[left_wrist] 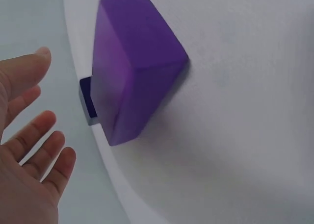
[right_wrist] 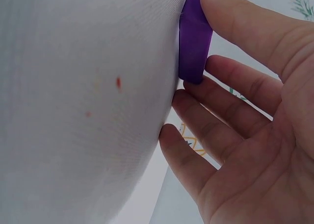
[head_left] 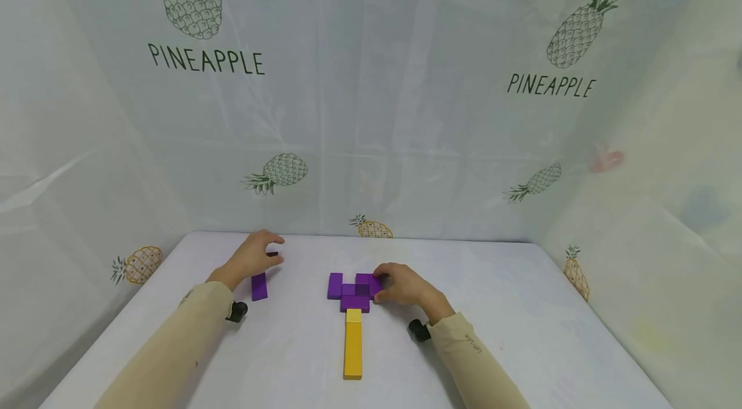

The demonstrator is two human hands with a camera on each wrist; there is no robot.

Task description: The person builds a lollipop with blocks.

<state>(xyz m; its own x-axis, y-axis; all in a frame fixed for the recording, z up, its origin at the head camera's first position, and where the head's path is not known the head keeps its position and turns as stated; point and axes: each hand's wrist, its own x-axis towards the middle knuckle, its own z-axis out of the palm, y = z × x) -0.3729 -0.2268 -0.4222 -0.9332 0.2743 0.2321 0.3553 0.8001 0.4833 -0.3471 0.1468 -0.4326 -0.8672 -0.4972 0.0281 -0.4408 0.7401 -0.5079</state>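
Observation:
My right hand (head_left: 408,285) pinches the rightmost purple block (head_left: 375,288) of a cluster, thumb on the near side and fingers on the far side. The right wrist view shows thumb and fingertips at that purple block (right_wrist: 195,47). Alongside it lie a dark purple square block (head_left: 362,290) and several brighter ones, including a lower purple block (head_left: 355,304). At the left, my left hand (head_left: 250,256) hovers with fingers spread and nothing between them. Near it are an oblong purple block (left_wrist: 130,72) and a small dark block (left_wrist: 88,100), partly hidden behind the purple one.
Below the cluster, a short yellow block (head_left: 353,315) meets a long yellow block (head_left: 352,351) in a line toward me. The white table (head_left: 290,357) ends at a pineapple-print curtain (head_left: 371,106) behind and at both sides.

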